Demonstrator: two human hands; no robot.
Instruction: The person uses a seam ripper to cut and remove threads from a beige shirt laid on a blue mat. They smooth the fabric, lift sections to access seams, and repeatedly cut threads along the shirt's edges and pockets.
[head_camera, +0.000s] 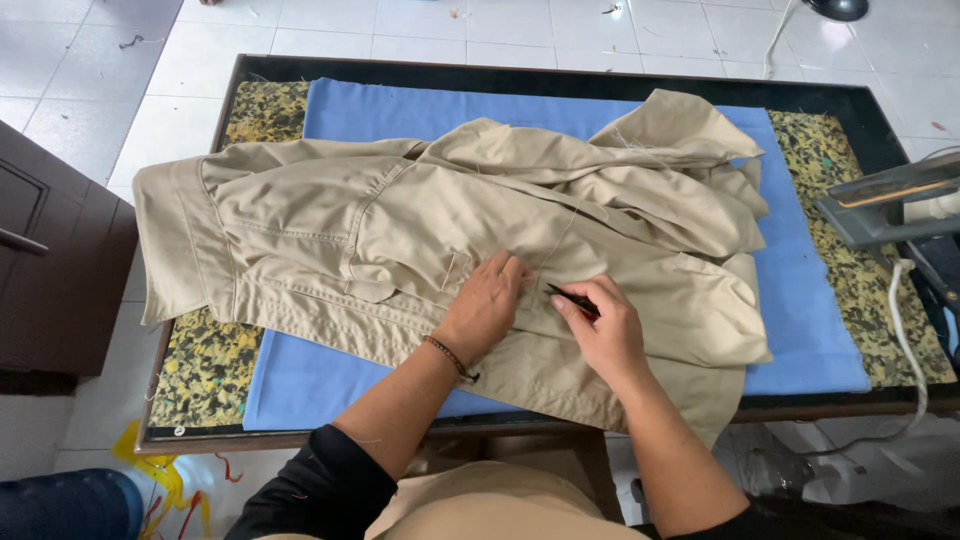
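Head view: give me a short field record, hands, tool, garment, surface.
left hand: flat on the khaki garment, pressing the fabric, wears a bracelet
right hand: pinching a small dark tool, tip at the fabric beside the left fingers
garment: crumpled, spread across the blue cloth
surface: table with speckled padding
right edge: an iron, white cord

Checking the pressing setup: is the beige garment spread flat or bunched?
Bunched: the beige garment lies in folds and creases over the blue cloth.

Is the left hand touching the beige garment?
Touching. The head view shows the left hand pressed flat on the beige garment, fingers spread over the fabric.
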